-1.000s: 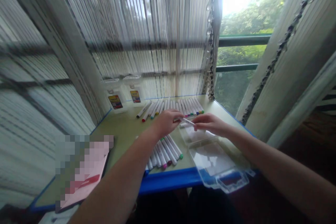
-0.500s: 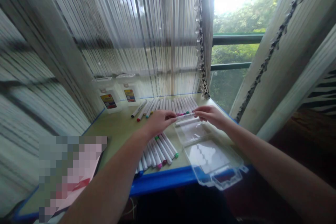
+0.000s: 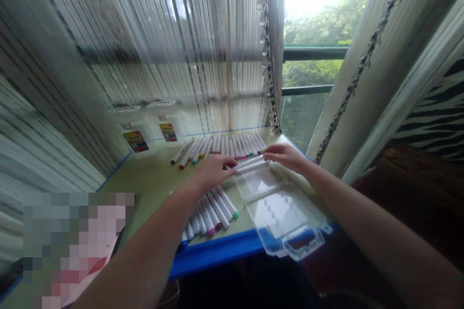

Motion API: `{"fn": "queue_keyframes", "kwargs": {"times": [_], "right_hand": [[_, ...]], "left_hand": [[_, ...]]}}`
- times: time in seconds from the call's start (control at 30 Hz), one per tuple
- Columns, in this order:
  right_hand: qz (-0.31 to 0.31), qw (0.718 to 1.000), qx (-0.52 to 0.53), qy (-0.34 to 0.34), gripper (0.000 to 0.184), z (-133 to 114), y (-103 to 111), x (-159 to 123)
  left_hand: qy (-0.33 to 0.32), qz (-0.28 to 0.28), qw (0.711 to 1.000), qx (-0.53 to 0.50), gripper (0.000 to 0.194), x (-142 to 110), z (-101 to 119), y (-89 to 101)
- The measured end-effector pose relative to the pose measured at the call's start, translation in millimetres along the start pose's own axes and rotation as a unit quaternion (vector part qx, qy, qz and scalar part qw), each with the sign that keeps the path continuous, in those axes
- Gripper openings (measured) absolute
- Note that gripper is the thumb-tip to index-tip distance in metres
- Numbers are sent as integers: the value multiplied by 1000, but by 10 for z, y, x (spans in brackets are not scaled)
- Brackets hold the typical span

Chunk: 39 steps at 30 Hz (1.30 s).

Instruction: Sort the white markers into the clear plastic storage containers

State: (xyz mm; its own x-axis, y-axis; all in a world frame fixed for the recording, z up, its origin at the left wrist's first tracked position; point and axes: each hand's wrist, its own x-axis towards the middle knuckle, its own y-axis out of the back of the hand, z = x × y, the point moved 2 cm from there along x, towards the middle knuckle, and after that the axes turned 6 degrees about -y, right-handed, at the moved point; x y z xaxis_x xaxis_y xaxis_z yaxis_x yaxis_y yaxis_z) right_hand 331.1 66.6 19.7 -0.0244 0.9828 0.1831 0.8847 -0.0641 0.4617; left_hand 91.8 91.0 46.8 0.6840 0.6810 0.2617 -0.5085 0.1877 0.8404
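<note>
A white marker [image 3: 249, 161] spans the space between my two hands, over the far end of an open clear plastic case [image 3: 286, 212]. The fingers of my left hand [image 3: 215, 170] are closed on its left end. At the other end, my right hand [image 3: 284, 156] pinches it between thumb and fingers. Another white marker seems to lie just under it in the case, partly hidden. Behind the hands runs a row of white markers [image 3: 232, 145] with coloured ends. A second group of markers [image 3: 208, 212] lies in front, partly covered by my left forearm.
Two clear cases with labels [image 3: 136, 141] [image 3: 167, 132] stand at the table's back left. A blue edge [image 3: 224, 251] borders the table [image 3: 152, 174]. The open case's handle juts past that edge. A pink, blurred-out item [image 3: 105, 222] lies at left. Curtains and a window are behind.
The whole view has shifted a little, so things sit further left. Both hands still hold the marker, which now slants slightly more, its left end lower.
</note>
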Motion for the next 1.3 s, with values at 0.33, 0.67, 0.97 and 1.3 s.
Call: {"fn": "queue_keyframes", "kwargs": {"times": [0.33,0.67,0.97,1.3], "right_hand": [[-42,992,93,-72,34,20,-29,-16],[-70,985,140,-67,33,-2,-50,-51],[53,960,262,-84,8,71,45,32],[47,968,218,-116,9,102,-33,37]], "left_hand": [[-6,-11,1000,19,22,-17,-55,-28],[3,-17,1000,17,26,-39,-12,12],[-162,-64,983,49,23,-15,-22,-92],[-171,-93,975,103,27,-25,-12,-168]]}}
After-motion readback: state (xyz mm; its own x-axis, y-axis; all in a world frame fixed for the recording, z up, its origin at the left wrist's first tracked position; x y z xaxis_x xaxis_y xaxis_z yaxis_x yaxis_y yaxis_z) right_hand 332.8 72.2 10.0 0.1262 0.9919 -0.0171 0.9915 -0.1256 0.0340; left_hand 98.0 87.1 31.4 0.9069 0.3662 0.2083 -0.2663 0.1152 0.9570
